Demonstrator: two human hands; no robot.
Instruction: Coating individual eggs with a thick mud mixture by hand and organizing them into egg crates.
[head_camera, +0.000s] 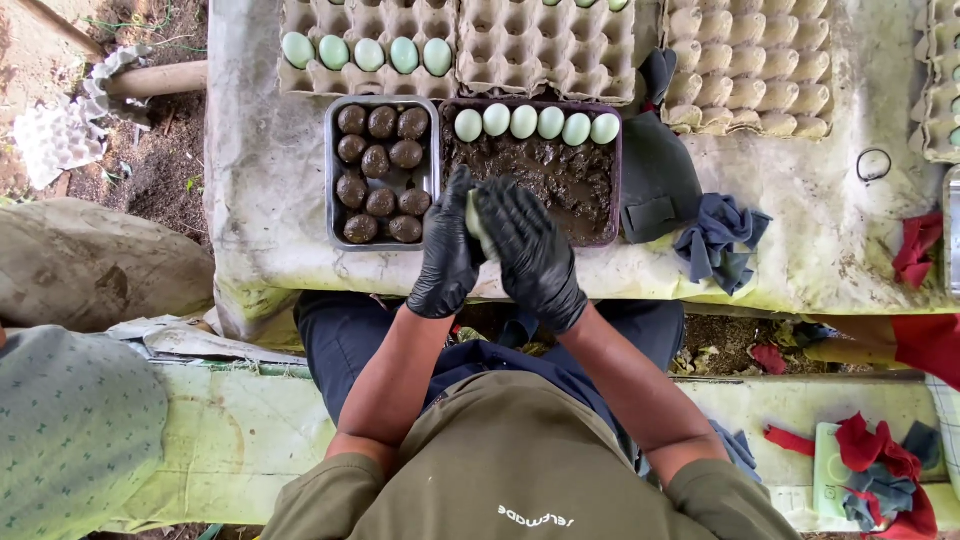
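Egg sits pale and green between my two black-gloved hands, right over the near edge of the dark tray of mud, so any drips fall back in. My left hand cups it from one side and my right hand wraps over it; both grips are closed on the egg. Clean eggs wait in a row at the far side of the mud. Muddy eggs sit apart in the metal tray on the worktop, just beside my left hand
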